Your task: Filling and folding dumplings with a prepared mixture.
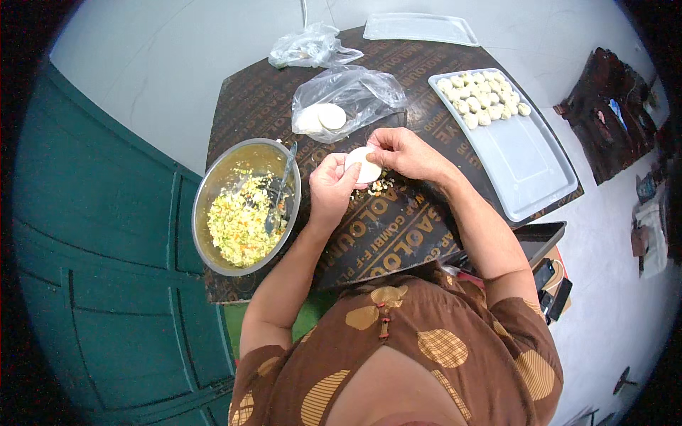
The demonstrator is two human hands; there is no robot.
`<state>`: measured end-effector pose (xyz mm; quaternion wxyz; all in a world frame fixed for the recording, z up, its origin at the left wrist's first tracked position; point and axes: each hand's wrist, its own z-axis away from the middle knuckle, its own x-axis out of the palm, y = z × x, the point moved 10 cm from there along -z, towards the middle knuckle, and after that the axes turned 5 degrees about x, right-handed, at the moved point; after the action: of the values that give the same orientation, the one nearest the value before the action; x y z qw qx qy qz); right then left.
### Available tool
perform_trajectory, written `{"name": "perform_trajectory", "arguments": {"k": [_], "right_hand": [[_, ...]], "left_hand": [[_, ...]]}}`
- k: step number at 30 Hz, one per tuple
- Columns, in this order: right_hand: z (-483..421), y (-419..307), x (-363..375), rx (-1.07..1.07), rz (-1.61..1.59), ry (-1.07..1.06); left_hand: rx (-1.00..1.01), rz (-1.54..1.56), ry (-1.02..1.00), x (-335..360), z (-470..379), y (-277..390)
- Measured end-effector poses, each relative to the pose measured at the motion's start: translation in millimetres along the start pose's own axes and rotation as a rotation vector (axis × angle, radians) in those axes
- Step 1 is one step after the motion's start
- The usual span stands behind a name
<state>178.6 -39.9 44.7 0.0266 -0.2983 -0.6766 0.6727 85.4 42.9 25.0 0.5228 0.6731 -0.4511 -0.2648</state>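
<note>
A round white dough wrapper [363, 166] is held up over the table between both hands. My left hand [333, 183] pinches its left edge, thumb on top. At its upper right edge, my right hand [407, 153] grips it with thumb and fingers. Left of my left hand stands a steel bowl [199, 234] with chopped vegetable filling [240, 226] in shades of yellow, green and orange. A metal spoon [287, 165] leans in the bowl against its right side. Beyond my hands, more wrappers [331, 116] lie in a clear plastic bag [367, 93].
On the right, a pale plastic tray [527, 165] carries several rows of filled dumplings [482, 98] at its far end. Another tray [421, 27] and a second plastic bag [314, 48] are at the table's back. Filling crumbs [381, 186] lie on the printed dark tabletop [367, 234] below my hands.
</note>
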Motion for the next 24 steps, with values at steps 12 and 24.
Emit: {"name": "perform_trajectory", "arguments": {"k": [12,24], "right_hand": [[-2,2,10,0.007,0.025,0.002],[2,0,10,0.058,-0.04,-0.055]], "left_hand": [[0.071,-0.122,0.057,-16,1,4],[0.061,0.1,0.064,-16,0,1]]}}
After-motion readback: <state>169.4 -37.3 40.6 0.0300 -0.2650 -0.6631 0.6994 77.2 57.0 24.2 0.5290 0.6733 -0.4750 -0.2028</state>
